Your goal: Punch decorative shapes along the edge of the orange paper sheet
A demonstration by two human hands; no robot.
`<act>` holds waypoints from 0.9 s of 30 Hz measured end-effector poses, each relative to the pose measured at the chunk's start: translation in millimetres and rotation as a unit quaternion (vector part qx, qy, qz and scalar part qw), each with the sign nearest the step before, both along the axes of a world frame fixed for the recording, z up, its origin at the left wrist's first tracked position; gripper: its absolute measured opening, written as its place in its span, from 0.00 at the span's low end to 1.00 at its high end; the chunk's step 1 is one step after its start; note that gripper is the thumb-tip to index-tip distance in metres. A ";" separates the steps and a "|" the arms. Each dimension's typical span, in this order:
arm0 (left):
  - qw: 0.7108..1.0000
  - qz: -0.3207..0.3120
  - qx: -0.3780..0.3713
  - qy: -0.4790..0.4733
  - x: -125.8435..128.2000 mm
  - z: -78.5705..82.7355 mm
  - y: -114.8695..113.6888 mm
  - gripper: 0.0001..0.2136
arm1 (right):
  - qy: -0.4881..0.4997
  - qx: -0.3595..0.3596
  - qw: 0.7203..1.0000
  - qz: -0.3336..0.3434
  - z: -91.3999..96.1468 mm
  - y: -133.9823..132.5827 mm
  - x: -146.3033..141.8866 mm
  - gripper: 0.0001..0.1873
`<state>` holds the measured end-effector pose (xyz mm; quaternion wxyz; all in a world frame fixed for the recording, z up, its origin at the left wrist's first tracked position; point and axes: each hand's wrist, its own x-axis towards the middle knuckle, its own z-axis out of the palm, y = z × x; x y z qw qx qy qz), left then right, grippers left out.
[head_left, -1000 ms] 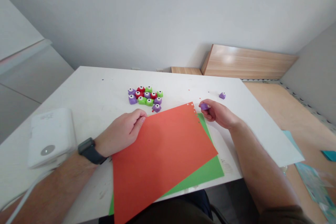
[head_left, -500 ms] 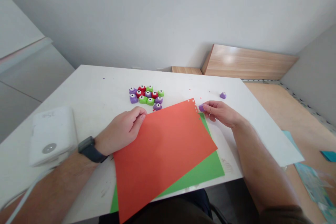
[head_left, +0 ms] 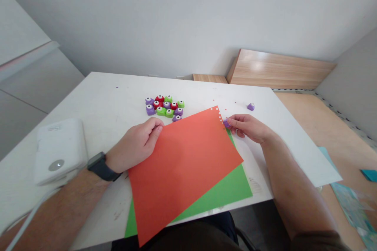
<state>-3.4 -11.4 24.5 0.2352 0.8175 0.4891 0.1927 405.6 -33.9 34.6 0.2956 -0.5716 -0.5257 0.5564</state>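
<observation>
Paper (head_left: 185, 153) (orange) is being grasped at its far left by the left hand (head_left: 141, 137); at its far right edge, the right hand (head_left: 247, 128) is pinching a punch (head_left: 226, 124) beside holes (head_left: 219, 117), apparently aligning it, which is calling for steadiness.

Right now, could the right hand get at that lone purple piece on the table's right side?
Probably yes: nothing stands between the right hand and the lone purple piece, though that hand's grip holds another purple piece.

5 o'clock: orange sheet (head_left: 187, 164) is hiding much of green sheet (head_left: 226, 186) | 3 to 4 o'clock: right hand (head_left: 249, 126) is partly covering purple punch (head_left: 226, 124) | 9 o'clock: print (head_left: 55, 128) on white device (head_left: 63, 145) is appearing too small to read
</observation>
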 end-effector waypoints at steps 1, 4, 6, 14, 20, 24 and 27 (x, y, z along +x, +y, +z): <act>1.000 0.001 0.000 0.000 0.0 -0.1 0.2 0.13 | 0.002 0.000 1.000 0.001 -0.1 0.0 0.1 0.27; 1.000 0.002 0.000 0.000 0.1 -0.1 0.6 0.13 | 0.005 0.003 1.000 0.000 0.0 -0.5 0.8 0.26; 1.000 0.002 0.000 -0.001 0.3 0.3 0.6 0.13 | 0.002 0.004 1.000 0.000 0.3 -0.8 1.2 0.26; 1.000 0.006 -0.005 -0.005 0.3 1.6 -0.5 0.13 | -0.010 0.005 1.000 0.006 0.6 -1.2 -0.7 0.27; 1.000 0.004 -0.007 -0.003 0.3 0.5 0.3 0.13 | -0.010 0.005 1.000 0.006 2.0 -1.9 -1.3 0.27; 1.000 0.006 -0.008 -0.001 -0.1 0.9 0.0 0.14 | -0.005 0.007 1.000 0.007 3.6 -2.3 -0.6 0.27; 1.000 0.009 -0.006 0.000 -0.2 1.3 0.0 0.13 | -0.003 0.006 1.000 0.008 4.1 -2.6 -0.8 0.27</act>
